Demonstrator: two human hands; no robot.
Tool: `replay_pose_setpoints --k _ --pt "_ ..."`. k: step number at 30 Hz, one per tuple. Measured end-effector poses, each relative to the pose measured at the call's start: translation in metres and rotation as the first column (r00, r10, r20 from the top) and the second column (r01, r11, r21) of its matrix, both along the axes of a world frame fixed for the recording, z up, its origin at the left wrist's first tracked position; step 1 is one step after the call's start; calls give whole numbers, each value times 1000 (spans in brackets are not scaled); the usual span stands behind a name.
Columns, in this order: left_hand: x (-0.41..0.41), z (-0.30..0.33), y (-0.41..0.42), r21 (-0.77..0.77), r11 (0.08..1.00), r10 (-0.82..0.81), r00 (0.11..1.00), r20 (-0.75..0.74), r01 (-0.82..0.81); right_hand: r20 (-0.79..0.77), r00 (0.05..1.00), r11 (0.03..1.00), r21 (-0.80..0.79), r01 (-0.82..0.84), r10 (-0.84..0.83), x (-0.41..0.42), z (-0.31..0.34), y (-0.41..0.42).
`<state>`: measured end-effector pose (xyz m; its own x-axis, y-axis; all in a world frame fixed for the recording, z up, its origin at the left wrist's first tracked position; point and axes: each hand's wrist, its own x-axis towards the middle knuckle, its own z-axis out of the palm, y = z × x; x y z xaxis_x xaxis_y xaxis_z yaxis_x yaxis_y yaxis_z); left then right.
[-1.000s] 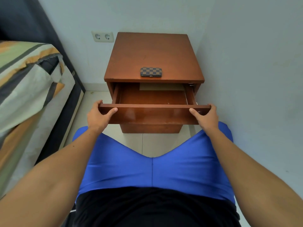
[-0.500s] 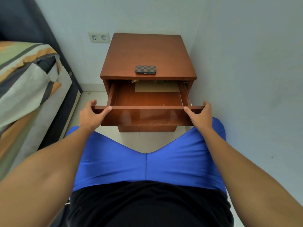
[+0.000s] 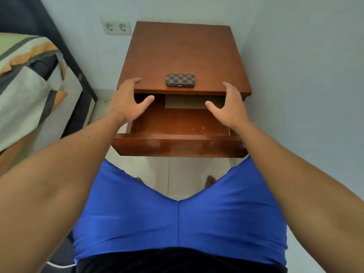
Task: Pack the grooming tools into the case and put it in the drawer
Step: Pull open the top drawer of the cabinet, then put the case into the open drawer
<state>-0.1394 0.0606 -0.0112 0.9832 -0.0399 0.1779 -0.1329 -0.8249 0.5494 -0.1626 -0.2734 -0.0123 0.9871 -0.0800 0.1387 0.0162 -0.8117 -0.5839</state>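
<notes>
A small checkered brown case point(image 3: 180, 80), closed, lies near the front edge of the wooden nightstand top point(image 3: 183, 54). Below it the drawer point(image 3: 177, 147) is pulled out, with a tan sheet point(image 3: 187, 101) lying at its back. My left hand point(image 3: 129, 103) hovers over the drawer's left side, fingers spread and reaching up to the tabletop edge. My right hand point(image 3: 229, 106) hovers over the drawer's right side, also spread. Both hands are empty and flank the case without touching it.
A bed with a patterned cover point(image 3: 29, 85) stands close on the left. A wall point(image 3: 305, 75) runs along the right of the nightstand. A double socket point(image 3: 116, 27) sits on the back wall. My blue shorts point(image 3: 177, 213) and tiled floor point(image 3: 187, 174) are below.
Both hands have let go of the drawer front and moved forward and up toward the case. The drawer stays pulled out.
</notes>
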Motion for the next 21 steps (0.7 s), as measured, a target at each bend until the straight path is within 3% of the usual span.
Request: replay_pose_setpoints --k 7,12,21 --pt "84 7 -17 168 982 -88 996 -3 87 -53 970 962 -127 -242 237 77 9 30" --pt "138 -5 -27 249 955 -150 986 -66 162 -73 950 936 -165 -310 302 118 5 47" --pt "174 -27 -36 356 919 -119 980 -159 169 -117 862 814 -288 -505 493 156 1 56"
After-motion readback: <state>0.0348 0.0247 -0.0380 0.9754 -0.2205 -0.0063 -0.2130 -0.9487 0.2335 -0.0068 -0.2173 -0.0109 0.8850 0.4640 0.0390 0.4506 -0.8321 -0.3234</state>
